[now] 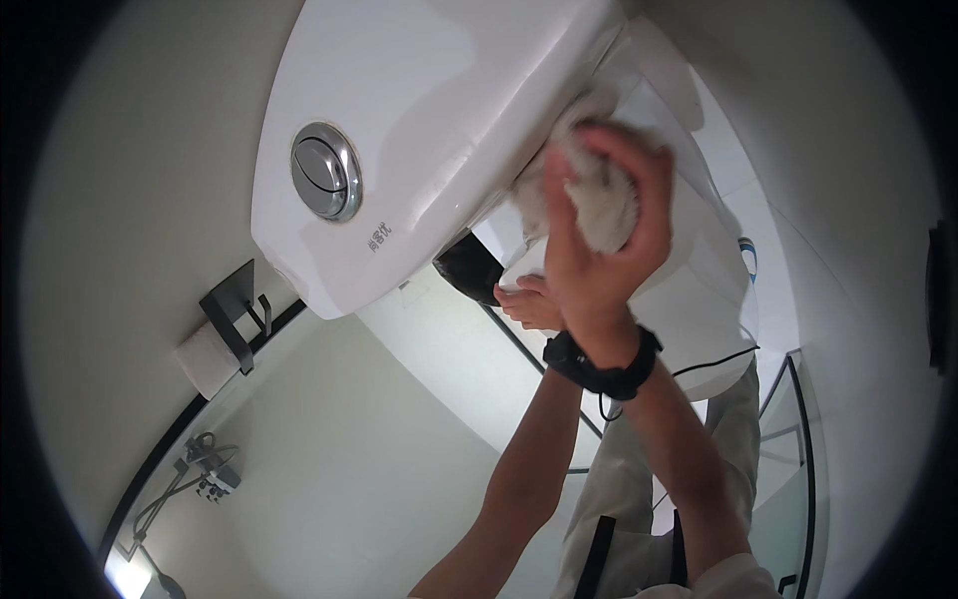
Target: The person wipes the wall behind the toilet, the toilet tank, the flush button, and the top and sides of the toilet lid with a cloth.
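My right hand [610, 202], with a black watch [602, 363] on its wrist, grips a bunched off-white cloth [602, 210]. The cloth lies against the back of the white toilet seat lid [673, 292], where it meets the ceramic cistern [434, 97]. A round chrome flush button [326, 172] is set in the cistern top, which bears printed writing. Partly covered by the right wrist, my left hand [528, 303] is at the left edge of the toilet, fingers pointing left. Whether it grips that edge I cannot tell. The right hand is slightly blurred.
Left of the cistern, a black wall holder [228, 307] carries a toilet paper roll [206, 359]. A black object [468, 268] stands beside the toilet, below the cistern. Shower fittings [213, 472] are at lower left; a black-framed glass panel [782, 442] is at right. A thin black cord [715, 364] crosses near the lid.
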### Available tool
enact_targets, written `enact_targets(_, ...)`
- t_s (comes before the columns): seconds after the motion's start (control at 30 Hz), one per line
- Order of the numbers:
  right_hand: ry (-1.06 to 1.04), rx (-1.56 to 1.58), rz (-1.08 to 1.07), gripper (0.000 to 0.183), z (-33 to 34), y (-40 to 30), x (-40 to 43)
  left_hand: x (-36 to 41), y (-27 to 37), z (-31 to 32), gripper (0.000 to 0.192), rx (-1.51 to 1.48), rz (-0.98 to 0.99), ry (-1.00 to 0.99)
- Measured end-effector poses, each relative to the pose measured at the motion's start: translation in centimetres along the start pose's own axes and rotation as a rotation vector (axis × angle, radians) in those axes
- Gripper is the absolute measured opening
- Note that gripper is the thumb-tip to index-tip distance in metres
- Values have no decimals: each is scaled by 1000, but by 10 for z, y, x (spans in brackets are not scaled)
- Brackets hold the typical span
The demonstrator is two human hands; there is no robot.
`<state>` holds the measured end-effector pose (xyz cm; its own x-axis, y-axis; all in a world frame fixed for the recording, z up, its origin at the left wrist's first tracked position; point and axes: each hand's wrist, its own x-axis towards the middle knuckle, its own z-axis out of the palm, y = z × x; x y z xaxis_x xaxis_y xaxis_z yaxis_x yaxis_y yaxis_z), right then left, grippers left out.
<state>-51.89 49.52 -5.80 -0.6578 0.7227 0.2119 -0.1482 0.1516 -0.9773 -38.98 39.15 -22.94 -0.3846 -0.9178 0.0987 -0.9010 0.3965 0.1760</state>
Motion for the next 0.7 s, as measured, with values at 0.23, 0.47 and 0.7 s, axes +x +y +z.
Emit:
enact_targets(0.23, -244, 72, 97, 31, -7, -11, -32, 7, -15, -2, 50, 5, -29, -4)
enact_targets(0.47, -184, 60, 27, 26, 16, -2, -66, 9, -26, 1, 50, 25, -44, -5)
enact_targets(0.7, 9, 49, -14, 25, 13, -7, -4, 12, -18, 0, 49, -1, -24, 1)
